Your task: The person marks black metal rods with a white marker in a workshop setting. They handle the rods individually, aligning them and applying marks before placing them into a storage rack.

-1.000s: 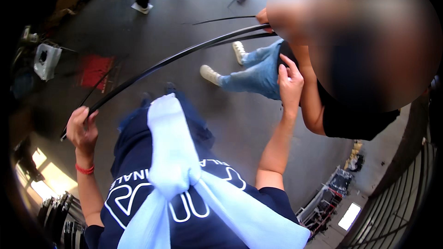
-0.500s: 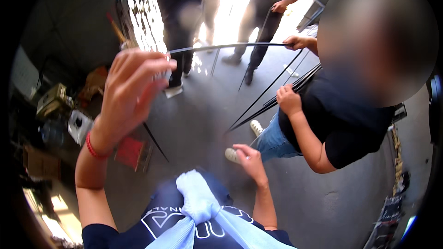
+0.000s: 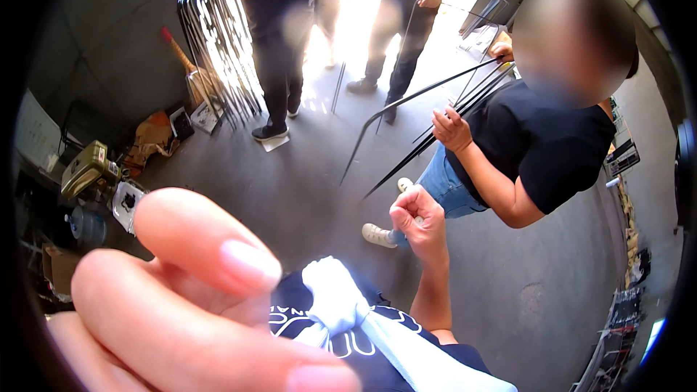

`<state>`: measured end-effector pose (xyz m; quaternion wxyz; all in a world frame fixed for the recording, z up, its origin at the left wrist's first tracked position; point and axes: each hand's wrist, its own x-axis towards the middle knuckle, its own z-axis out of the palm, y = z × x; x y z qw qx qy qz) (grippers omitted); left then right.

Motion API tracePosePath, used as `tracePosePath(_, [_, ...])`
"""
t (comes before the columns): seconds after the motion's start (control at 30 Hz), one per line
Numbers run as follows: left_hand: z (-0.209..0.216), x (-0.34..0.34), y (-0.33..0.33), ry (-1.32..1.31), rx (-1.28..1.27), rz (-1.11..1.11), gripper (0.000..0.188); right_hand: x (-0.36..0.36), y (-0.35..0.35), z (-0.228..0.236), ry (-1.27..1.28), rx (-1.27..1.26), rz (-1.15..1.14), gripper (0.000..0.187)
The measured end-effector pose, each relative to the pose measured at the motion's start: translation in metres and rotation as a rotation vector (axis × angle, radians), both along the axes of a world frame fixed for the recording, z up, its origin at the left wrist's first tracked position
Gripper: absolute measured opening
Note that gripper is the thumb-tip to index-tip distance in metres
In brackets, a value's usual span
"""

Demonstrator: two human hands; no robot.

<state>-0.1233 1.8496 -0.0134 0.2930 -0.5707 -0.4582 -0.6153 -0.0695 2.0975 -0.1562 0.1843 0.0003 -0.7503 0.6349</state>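
Note:
My left hand (image 3: 189, 297) is very near the camera at the lower left, its fingers loosely curled with gaps between them and nothing seen in them. Lower and to the right, my right hand (image 3: 420, 221) is closed, the fingers bent in against the thumb, and no object sticks out of it. Beyond it a co-worker in a black top (image 3: 559, 149) grips a long, thin black strip (image 3: 406, 98) by one end. That strip droops toward the floor, apart from my hands. The co-worker's lower hand (image 3: 451, 129) steadies a bundle of black strips (image 3: 421, 149).
Two more people in dark clothes (image 3: 279, 36) stand at the back in bright light, beside a rack of hanging strips (image 3: 218, 51). At the left are a green metal box (image 3: 88, 168), a water bottle (image 3: 86, 225) and a broom (image 3: 178, 51). Grey floor (image 3: 523, 283) lies between.
My left hand has let go of the strip's end and come down close to the camera. My right hand has closed and risen slightly. The strip's freed end now hangs down beside the co-worker.

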Motion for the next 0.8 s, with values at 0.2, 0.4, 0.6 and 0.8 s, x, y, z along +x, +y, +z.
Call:
tracePosePath(0.2, [-0.008,0.0,-0.006,0.034,0.05,0.021,0.056,-0.003,-0.018,0.004,0.056,0.012,0.076,0.012])
tracePosePath(0.4, [-0.012,0.002,-0.008,0.051,0.112,0.011,0.058,-0.01,-0.031,0.006,0.047,-0.061,0.131,0.013])
tracePosePath(0.6, [-0.022,0.0,0.011,0.09,0.377,-0.015,0.06,-0.044,-0.044,-0.017,0.25,-0.364,0.245,0.033])
tracePosePath(0.8, [-0.085,-0.05,0.013,-0.538,0.036,0.021,0.05,-0.074,-0.034,-0.021,0.079,-1.271,0.814,0.067])
